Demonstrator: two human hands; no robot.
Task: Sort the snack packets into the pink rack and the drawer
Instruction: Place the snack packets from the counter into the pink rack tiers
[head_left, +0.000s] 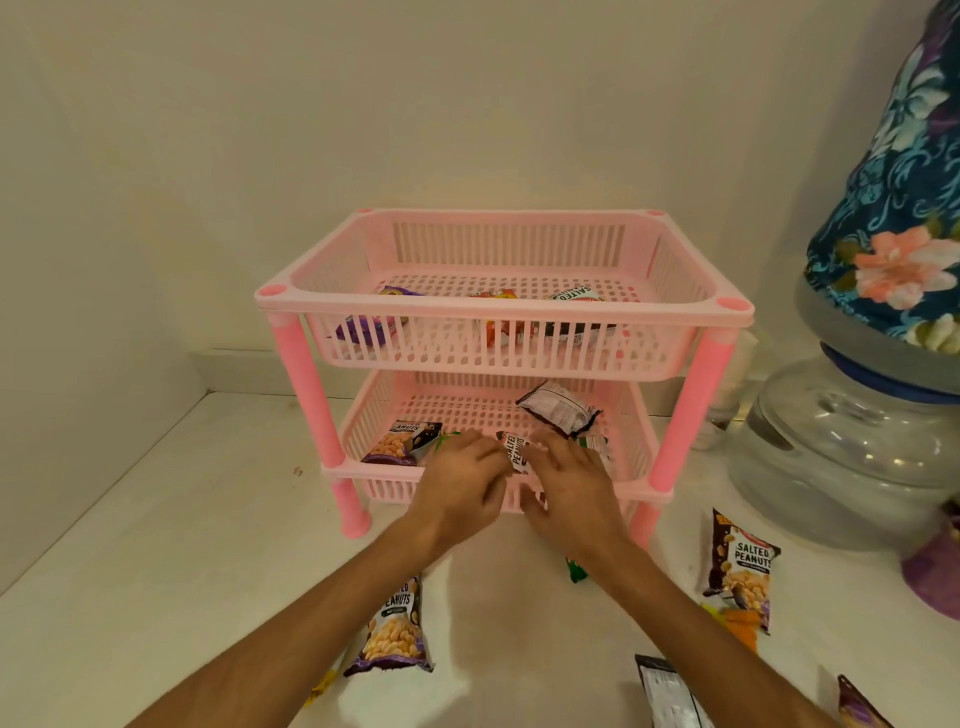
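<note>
Both your hands reach over the front rim of the pink rack (503, 306) into its lower basket. Your left hand (460, 480) and your right hand (574, 486) lie palm down, side by side, with a salted peanuts packet (515, 451) showing in the gap between them. The fingers of both hands are curled loosely toward that packet; your left fingertips touch its left edge and your right fingertips (540, 451) lie against its right edge. Whether either hand really grips it, I cannot tell, since the backs of your hands hide the undersides of the fingers.

Just left of your left fingers, another peanut packet (402, 442) lies flat in the lower basket, and a bit of green wrapper (448, 437) peeks out beside your left knuckles. Just beyond your right fingers, a packet turned printed back up (561, 409) leans tilted in the same basket.

Above your hands, in the top basket, lie a purple packet (371, 325), an orange packet (497, 322) and one more salted peanuts packet (574, 312).

Behind your wrists, on the white counter (156, 545), a peanut packet (397, 629) lies under your left forearm, and a green scrap (576, 570) shows under your right wrist. To the right of your right forearm lies a salted peanuts packet (743, 569), well apart from your fingers, with a silver-backed packet (667, 691) nearer the lower edge. A water jug with a flowered cover (883, 322) stands to the right of the rack.
</note>
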